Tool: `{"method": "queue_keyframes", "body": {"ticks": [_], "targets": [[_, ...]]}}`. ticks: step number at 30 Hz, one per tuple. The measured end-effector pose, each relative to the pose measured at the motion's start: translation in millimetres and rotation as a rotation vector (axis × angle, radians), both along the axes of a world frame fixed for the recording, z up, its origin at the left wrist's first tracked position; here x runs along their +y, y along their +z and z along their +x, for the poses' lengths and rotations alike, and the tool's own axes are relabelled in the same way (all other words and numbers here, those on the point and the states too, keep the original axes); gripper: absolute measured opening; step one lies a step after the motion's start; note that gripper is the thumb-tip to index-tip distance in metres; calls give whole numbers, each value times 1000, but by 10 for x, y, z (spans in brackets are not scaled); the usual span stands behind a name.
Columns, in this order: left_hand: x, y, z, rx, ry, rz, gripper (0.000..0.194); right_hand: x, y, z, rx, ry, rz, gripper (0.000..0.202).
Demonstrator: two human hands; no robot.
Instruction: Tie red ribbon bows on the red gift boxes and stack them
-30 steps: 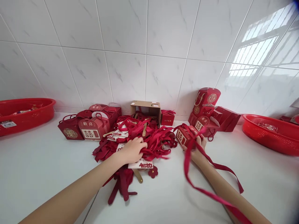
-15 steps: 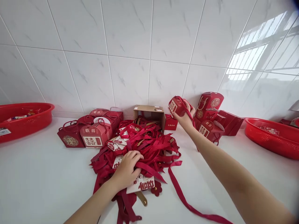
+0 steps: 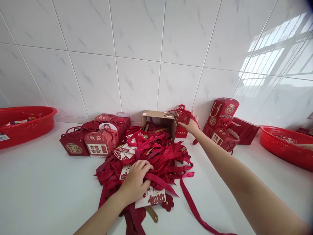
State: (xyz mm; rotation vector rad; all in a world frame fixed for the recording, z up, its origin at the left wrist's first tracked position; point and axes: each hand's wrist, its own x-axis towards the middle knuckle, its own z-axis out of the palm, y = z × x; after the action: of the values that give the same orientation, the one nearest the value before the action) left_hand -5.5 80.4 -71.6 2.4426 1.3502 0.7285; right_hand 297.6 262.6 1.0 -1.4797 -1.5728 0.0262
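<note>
My left hand (image 3: 137, 179) lies on a heap of red ribbons (image 3: 158, 153), its fingers curled over a red ribbon strip that comes out between thumb and forefinger. White cards with red characters are mixed into the heap; one card (image 3: 153, 197) sticks out below that hand. My right hand (image 3: 192, 124) reaches to the back, its thumb against the near side of a small red gift box (image 3: 181, 117) with ribbon looped on top. This box is at the top of another red box (image 3: 181, 132), beside an open cardboard carton (image 3: 156, 114) lying on its side, ribbons spilling out.
Red gift boxes with cord handles (image 3: 97, 143) stand in a group at left. More red boxes (image 3: 221, 122) are stacked at right. A red plastic basin (image 3: 46, 122) is at far left, a red basket (image 3: 276, 147) at far right, with part of another hand (image 3: 305, 146) over it.
My right hand has lowered the small red gift box slightly, down to the red box beside the carton. My left hand has stayed on the ribbons. Another hand has appeared over the right basket.
</note>
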Motion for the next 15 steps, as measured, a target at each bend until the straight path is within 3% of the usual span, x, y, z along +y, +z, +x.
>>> {"method": "queue_keyframes", "body": {"ticks": [6,10,13,15], "targets": [[-10,14,-12,-1,-8,32,31,-519,504,169,243,12,51,72],[-29,25,-26,-4,0,39,31,-979,857,174,317,108,-32,64],[-48,39,16,6,6,36,29,-1402,1030,29,130,406,-300,45],[-78,70,56,14,3,30,26,-1679,1090,-130,-206,679,-542,31]]}}
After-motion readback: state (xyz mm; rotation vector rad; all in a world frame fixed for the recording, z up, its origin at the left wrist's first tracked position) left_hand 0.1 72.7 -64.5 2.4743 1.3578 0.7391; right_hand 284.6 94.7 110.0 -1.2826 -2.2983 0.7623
